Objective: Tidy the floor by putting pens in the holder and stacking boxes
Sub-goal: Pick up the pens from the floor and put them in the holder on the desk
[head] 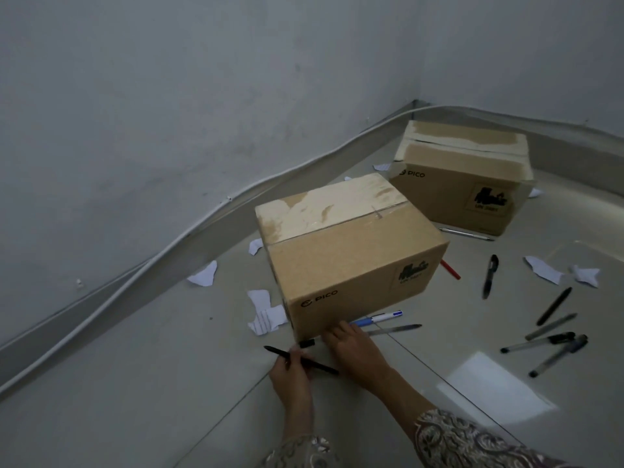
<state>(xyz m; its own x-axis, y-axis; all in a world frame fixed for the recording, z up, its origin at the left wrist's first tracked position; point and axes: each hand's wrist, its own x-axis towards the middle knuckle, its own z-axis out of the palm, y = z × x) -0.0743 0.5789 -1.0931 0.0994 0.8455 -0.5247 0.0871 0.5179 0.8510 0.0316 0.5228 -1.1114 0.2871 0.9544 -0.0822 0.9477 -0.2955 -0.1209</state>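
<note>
- Floor (135,383) of pale tile is seen littered with pens and torn paper scraps (204,274); no holder can be found in view.
- Near box (351,258) lies on the floor just ahead of both hands, its long axis running from lower left to upper right; "PICO" is printed on its front face, and a black pictogram label sits at the right end, its small text too blurred to be read.
- Far box (462,179) stands well apart by the wall, up and to the right; the same "PICO" mark and label are shown, and a pen lies against its base.
- Right hand (354,352) is laid loosely open, fingers spread, at the near box's lower front edge, with nothing clearly held.
- Left hand (292,373) is closed around a black pen (300,359), whose long axis lies left to right, slightly downward.
- Blue pen (376,319) lies just beyond the right fingertips, along the box's base; a grey pen (395,329) lies beside it.
- Loose pens (540,346) are clustered far right, nearer the right hand, which is judged better placed for them.
</note>
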